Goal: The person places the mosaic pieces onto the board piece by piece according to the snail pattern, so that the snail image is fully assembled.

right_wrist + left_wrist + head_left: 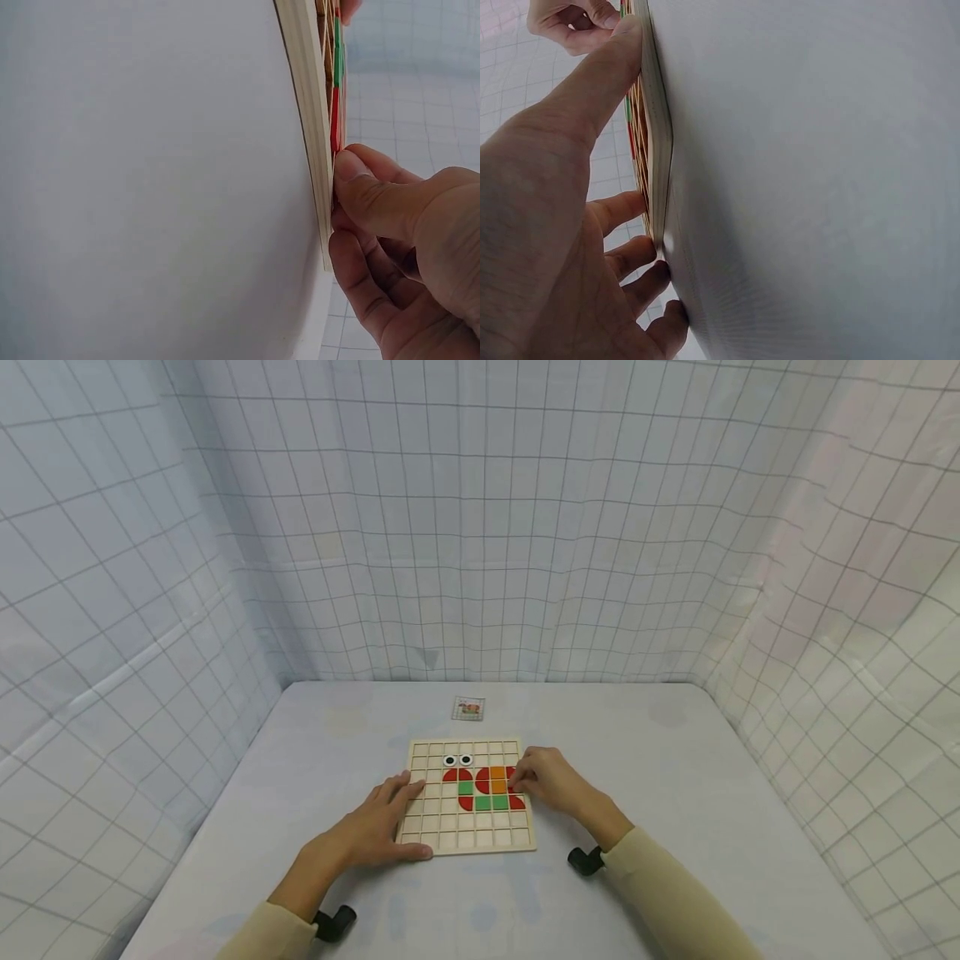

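A wooden grid board (438, 839) lies flat on the table, holding red, green and orange tiles and two round eye pieces (457, 760). My left hand (375, 822) rests at its left front corner, fingers spread along the left edge and thumb (615, 60) on the front edge. At the board's right side, my right hand (551, 779) pinches a red tile (512, 783) beside the orange tiles (498, 780). Its fingertips partly cover that tile, so its shape is unclear. In the right wrist view, the thumb (367, 191) is close to another red tile (335, 120).
Behind the board lies a small picture card (468, 708) showing a similar coloured figure. The white table (637, 743) is enclosed by grid-patterned curtains (480, 527) at the back and both sides. Each wrist carries a black camera mount.
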`<state>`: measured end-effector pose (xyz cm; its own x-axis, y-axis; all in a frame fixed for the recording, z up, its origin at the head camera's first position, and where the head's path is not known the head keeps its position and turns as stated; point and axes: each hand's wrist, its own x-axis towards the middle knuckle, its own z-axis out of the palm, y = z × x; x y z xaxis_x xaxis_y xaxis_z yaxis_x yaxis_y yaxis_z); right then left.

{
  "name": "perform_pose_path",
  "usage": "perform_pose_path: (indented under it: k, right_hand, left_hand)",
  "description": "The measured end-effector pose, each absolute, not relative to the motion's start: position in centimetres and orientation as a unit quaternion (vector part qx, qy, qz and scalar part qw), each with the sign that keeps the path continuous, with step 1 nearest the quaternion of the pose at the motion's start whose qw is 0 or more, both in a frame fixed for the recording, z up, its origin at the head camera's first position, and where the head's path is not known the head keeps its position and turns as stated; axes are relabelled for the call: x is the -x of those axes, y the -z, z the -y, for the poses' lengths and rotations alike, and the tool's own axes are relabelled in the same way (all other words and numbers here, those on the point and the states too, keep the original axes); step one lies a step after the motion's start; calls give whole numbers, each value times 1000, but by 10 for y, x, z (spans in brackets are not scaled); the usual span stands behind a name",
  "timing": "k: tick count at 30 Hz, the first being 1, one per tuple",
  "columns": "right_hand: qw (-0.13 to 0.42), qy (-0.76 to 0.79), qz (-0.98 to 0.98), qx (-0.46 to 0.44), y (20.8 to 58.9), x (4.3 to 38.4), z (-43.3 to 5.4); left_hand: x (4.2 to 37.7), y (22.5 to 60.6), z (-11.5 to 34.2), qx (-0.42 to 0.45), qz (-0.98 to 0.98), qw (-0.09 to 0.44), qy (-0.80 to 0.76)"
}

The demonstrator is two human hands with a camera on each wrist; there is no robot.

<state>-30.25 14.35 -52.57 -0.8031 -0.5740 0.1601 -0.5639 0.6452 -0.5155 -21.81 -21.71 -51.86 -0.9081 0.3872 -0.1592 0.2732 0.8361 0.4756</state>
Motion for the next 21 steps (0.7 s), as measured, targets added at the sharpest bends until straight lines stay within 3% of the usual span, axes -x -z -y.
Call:
perform_pose_path:
  k: [21]
  right_hand:
    - [17, 279, -914, 294, 525, 300, -141]
  left_hand:
    - [218, 516, 220, -184, -943, 135, -241]
